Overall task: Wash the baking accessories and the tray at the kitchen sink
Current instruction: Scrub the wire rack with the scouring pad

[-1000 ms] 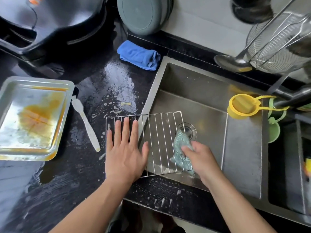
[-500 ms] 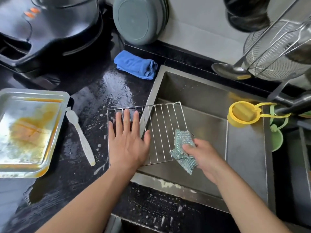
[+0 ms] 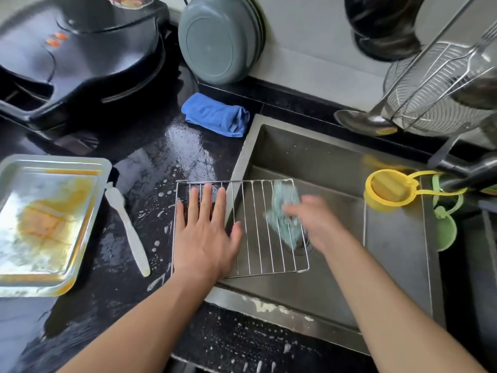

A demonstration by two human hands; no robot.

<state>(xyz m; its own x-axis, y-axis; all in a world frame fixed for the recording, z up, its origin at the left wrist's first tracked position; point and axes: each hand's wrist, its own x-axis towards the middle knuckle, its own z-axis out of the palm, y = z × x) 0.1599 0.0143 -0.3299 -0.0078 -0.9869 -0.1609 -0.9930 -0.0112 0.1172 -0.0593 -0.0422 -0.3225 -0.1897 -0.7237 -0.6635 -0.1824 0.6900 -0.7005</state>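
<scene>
- Left hand (image 3: pixel 205 232) lies flat with spread fingers on the wire rack (image 3: pixel 258 227), at the middle of the frame.
- Right hand (image 3: pixel 313 224) is blurry. It looks like it holds the green scrub cloth (image 3: pixel 283 211) on the rack, but I cannot tell how.
- Half the rack is on the wet table (image 3: pixel 150 162) and half hangs over the sink (image 3: pixel 322 157). It could slip in if the flat hand lets up.
- Dirty tray (image 3: pixel 45 222) waits at the left. Its near corner is cut off.
- White brush (image 3: pixel 129 230) lies just beside it.
</scene>
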